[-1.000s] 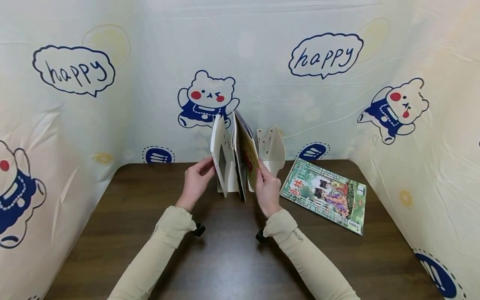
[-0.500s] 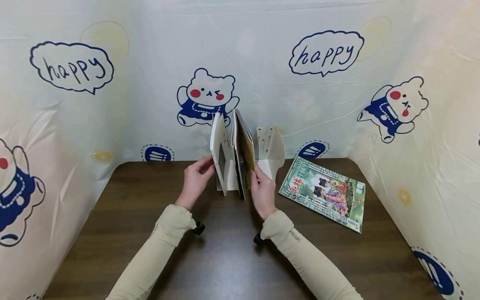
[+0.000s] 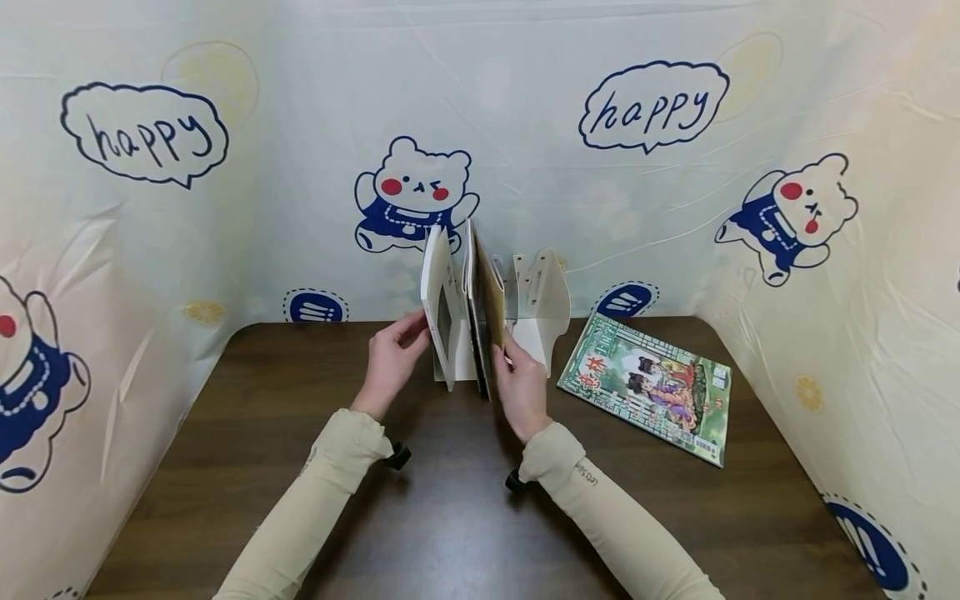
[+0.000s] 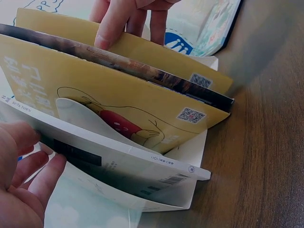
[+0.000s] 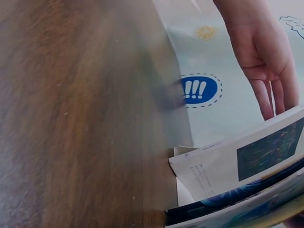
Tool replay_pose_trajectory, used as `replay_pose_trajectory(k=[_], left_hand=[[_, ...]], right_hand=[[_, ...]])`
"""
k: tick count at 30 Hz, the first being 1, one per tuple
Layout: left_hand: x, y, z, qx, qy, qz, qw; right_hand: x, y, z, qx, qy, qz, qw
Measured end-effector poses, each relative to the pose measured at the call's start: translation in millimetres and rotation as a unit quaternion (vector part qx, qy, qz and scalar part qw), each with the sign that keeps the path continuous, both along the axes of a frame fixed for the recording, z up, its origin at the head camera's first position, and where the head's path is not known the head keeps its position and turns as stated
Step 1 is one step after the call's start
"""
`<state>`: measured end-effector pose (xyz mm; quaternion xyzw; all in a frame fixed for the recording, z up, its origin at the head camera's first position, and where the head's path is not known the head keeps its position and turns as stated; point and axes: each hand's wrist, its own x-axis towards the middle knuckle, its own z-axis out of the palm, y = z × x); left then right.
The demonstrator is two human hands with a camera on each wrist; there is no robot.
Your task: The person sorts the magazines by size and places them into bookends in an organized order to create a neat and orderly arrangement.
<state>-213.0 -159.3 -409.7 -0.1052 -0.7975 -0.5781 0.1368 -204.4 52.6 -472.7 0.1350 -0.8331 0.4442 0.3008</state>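
Note:
A white book [image 3: 435, 308] stands upright in a cream book stand [image 3: 552, 296]. My left hand [image 3: 393, 358] touches its outer left cover with extended fingers, seen at the lower left of the left wrist view. To its right stands a yellow booklet [image 4: 71, 78] with a red cartoon figure, and beside that a dark-edged magazine [image 4: 156, 76]. My right hand [image 3: 522, 392] pinches another yellow-covered booklet [image 4: 166, 59] at the right of this group, thumb on the near face and the other fingers behind it. A cream divider [image 4: 92, 114] rises between the white book and the first yellow booklet.
A green magazine [image 3: 652, 387] with two cartoon figures lies flat on the brown table [image 3: 465, 517], right of the stand. Patterned cloth [image 3: 525, 108] hangs behind and along both sides. Dark bands sit at both wrists.
My right hand has moved left and slightly down, bringing the yellow-covered booklet closer against the others. More of the stand's right part shows. My left hand stays at the white book.

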Motion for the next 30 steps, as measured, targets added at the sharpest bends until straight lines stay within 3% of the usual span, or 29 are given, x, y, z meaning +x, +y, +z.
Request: replay_pose_trajectory(k=[9, 19, 30], left_hand=[[0.1, 0.0, 0.4, 0.003, 0.0, 0.005, 1.0], [1.3, -0.2, -0.4, 0.005, -0.011, 0.003, 0.9999], [-0.1, 0.1, -1.0, 0.007, -0.017, 0.004, 0.9998]], right_hand=[[1.7, -3.4, -0.5, 0.034, 0.002, 0.025, 0.9991], [8.4, -6.3, -0.4, 0.094, -0.03, 0.034, 0.9946], [10.2, -4.1, 5.3, 0.114, -0.06, 0.063, 0.9896]])
